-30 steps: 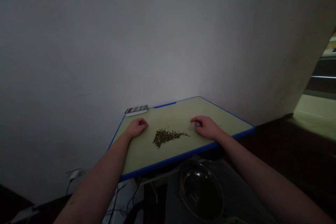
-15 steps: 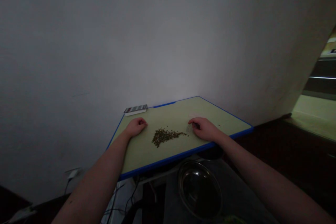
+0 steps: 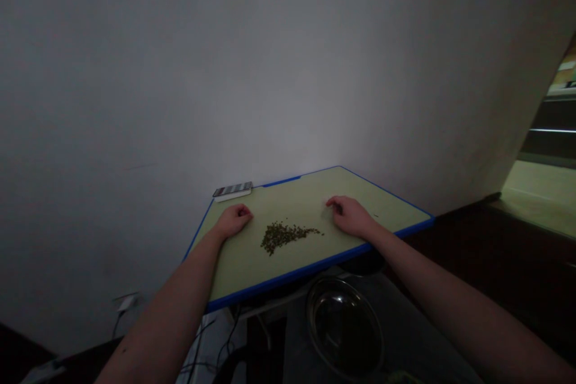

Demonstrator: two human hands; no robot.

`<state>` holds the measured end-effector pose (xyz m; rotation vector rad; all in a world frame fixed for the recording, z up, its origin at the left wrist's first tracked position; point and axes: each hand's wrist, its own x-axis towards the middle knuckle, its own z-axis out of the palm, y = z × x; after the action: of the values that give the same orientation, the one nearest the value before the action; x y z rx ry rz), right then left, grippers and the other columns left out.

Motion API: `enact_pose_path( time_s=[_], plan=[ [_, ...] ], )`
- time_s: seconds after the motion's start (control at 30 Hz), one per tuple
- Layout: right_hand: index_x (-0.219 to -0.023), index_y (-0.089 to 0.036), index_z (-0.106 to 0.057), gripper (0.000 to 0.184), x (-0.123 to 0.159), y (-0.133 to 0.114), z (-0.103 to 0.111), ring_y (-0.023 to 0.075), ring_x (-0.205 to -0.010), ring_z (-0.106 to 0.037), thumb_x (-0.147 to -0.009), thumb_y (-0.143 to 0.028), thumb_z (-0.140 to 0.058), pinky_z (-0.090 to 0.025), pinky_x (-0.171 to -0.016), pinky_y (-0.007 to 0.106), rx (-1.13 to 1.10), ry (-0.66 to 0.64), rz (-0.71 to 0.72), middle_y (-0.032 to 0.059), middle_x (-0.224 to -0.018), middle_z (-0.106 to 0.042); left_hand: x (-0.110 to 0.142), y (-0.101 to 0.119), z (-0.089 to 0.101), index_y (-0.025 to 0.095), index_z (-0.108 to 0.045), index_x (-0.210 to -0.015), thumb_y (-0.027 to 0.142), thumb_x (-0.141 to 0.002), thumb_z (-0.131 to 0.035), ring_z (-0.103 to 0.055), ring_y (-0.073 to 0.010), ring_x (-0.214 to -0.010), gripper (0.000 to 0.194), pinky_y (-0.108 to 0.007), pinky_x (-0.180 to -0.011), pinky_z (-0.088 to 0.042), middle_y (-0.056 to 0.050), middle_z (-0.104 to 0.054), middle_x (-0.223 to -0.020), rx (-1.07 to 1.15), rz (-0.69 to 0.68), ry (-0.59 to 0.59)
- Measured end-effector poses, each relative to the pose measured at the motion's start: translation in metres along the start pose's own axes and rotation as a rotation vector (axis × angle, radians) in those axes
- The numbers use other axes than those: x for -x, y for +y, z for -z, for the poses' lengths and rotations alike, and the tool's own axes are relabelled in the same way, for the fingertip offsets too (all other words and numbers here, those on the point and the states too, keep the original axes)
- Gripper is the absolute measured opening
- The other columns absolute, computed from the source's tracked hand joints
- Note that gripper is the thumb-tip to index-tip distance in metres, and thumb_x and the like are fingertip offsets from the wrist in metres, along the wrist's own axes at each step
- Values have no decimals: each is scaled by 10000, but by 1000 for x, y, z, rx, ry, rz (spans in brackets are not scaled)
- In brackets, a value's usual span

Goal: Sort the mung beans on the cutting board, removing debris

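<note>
Small brown-green grains or seeds [image 3: 279, 236] lie in a loose pile on the pale yellow tabletop, thinning into a tail towards the right. My left hand [image 3: 233, 220] rests on the table left of the pile. Its fingers are curled together, and whatever may be inside them is hidden. Right of the tail, my right hand [image 3: 351, 216] leans over the table, with the index finger reaching out and a gap below it towards the thumb. No held thing shows clearly there; a faint smudge under the fingertips cannot be made out.
The blue-edged table [image 3: 288, 279] stands against a grey wall [image 3: 288, 72]. A calculator-like device [image 3: 233, 191] lies at its back left corner. Below the front edge sits a shiny metal bowl [image 3: 344, 327]. Cables hang lower left, near a wall plug [image 3: 126, 301].
My right hand has lifted its fingers slightly up and away from the pile's tail, and the index finger has straightened. Thin pale lines by its fingertips have faded. My left hand stays put.
</note>
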<state>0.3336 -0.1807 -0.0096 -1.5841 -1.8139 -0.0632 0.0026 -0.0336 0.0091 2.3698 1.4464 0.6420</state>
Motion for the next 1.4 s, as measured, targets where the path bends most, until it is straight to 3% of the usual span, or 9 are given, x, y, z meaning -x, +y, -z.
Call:
enact_pose_path(
  time_s=[0.2, 0.43, 0.73, 1.13, 1.4],
  plan=[
    [-897, -178, -642, 310, 9, -6, 7, 135, -619, -501, -647, -75, -491, -357, -597, 242, -54, -93, 89, 3, -693, -605, -3, -4, -2, 164, -592, -726, 389, -661, -512, -532, -152, -634, 247, -256, -584, -391, -16, -601, -663, 5, -10, -1],
    [-972, -162, -624, 339, 9, -12, 5, 137, -658, -508, -676, -78, -482, -362, -630, 247, -87, -130, 147, 14, -731, -608, -4, -7, -4, 165, -588, -722, 387, -666, -510, -527, -149, -625, 242, -255, -577, -386, -15, -597, -659, 6, -11, -3],
    [-997, -148, -613, 359, 8, -13, 4, 153, -704, -506, -678, -63, -472, -361, -663, 261, -68, -78, 123, 41, -782, -603, -4, -7, -4, 165, -581, -713, 393, -666, -503, -532, -148, -619, 246, -257, -575, -401, -17, -601, -655, 26, -14, 3],
    [-1042, -149, -617, 369, 9, -10, 6, 145, -716, -525, -701, -79, -496, -385, -678, 259, -99, -146, 190, 42, -809, -625, 3, 0, -3, 157, -615, -741, 390, -663, -503, -543, -154, -646, 270, -249, -598, -397, -33, -638, -708, 10, 109, 204],
    [-1080, -135, -604, 347, 11, -13, 8, 158, -775, -534, -753, -103, -492, -399, -747, 284, -29, -145, 224, 65, -856, -626, 32, 13, 3, 163, -621, -701, 370, -654, -530, -540, -156, -611, 231, -256, -571, -383, -22, -605, -607, 104, 232, 269]
  ],
)
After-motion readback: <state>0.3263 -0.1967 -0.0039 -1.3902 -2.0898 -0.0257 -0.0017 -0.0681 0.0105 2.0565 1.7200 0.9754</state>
